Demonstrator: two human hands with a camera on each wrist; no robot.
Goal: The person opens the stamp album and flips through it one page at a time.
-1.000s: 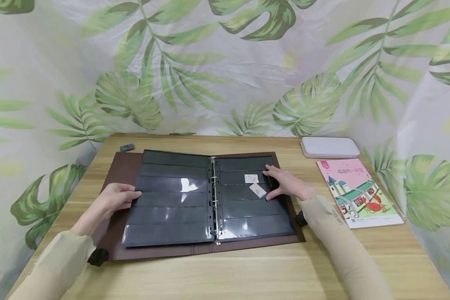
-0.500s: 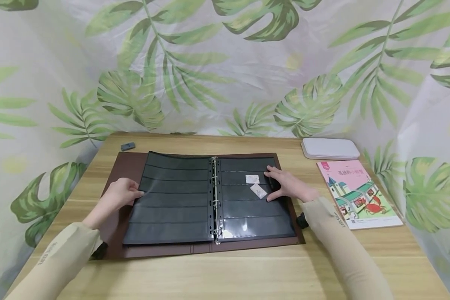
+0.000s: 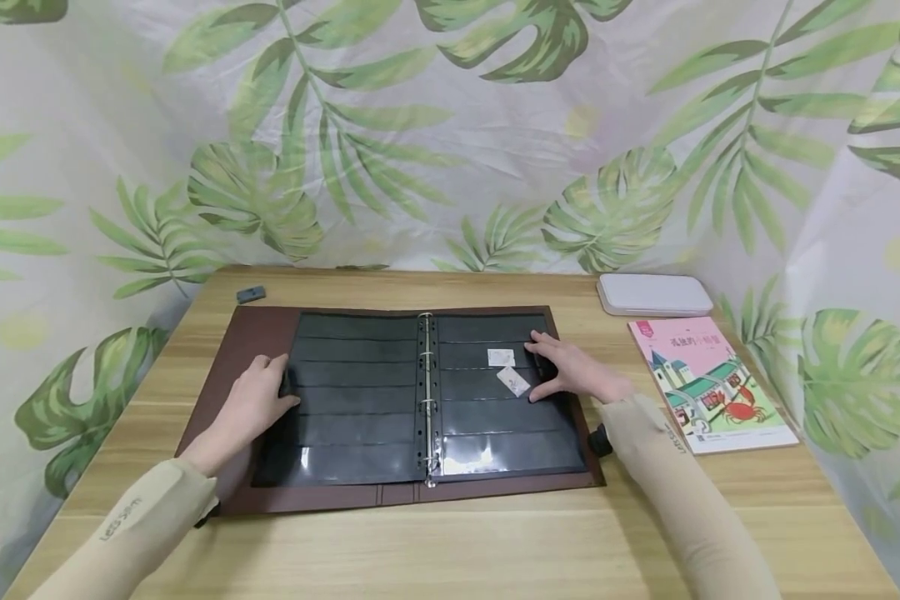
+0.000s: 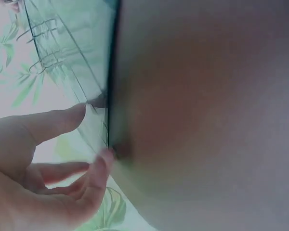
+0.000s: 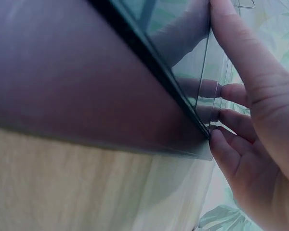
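A brown ring binder (image 3: 311,500) lies spread on the wooden table, with black pocket pages on both sides of its metal rings (image 3: 428,406). On the left page (image 3: 356,400), the left hand (image 3: 247,404) rests at the outer edge, its thumb and fingertips touching there. In the left wrist view, the thumb (image 4: 67,120) meets the glossy page. The right hand (image 3: 573,368) lies with spread fingers on the outer edge of the right page (image 3: 495,417). Two small pale paper pieces, like stamps, show on that page: one straight (image 3: 501,357), one tilted (image 3: 513,381).
At the back right sits a white case (image 3: 654,295). A pink picture book (image 3: 712,383) with a red crab lies in front of it. Behind the binder's left corner is a small dark grey block (image 3: 251,294). Leaf-printed cloth (image 3: 390,167) hangs around the table.
The left page, earlier held slightly raised by its edge, has come down flat. The left hand has shifted right and its fingers have loosened onto the edge. The right hand has stayed put.
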